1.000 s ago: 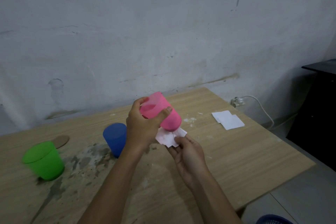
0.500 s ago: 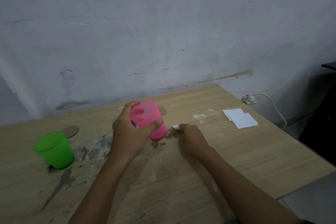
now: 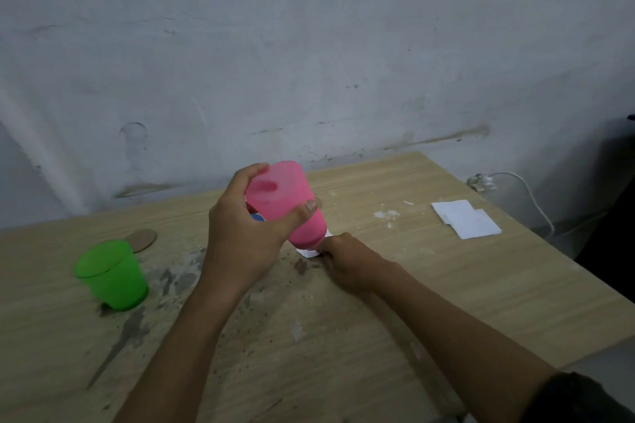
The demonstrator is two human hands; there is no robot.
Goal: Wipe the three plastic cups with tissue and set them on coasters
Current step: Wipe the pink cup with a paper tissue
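My left hand point(image 3: 240, 237) grips a pink plastic cup point(image 3: 288, 203) above the middle of the wooden table point(image 3: 446, 285), tilted with its base down toward my right hand. My right hand point(image 3: 347, 257) holds a white tissue point(image 3: 311, 252) at the cup's base; only a small corner of the tissue shows. A green cup point(image 3: 111, 273) stands upright at the left. The blue cup point(image 3: 257, 217) is almost wholly hidden behind my left hand. A round brown coaster point(image 3: 142, 240) lies behind the green cup.
A stack of folded white tissues point(image 3: 465, 223) lies at the table's right rear. Dark stains mark the tabletop between the green cup and my arms. A white cable and plug point(image 3: 482, 182) hang off the far right corner. A grey wall stands right behind the table.
Both hands have lowered toward the table with the pink cup and tissue. My right hand turned palm down over the tissue. The blue cup is now covered by my left hand.
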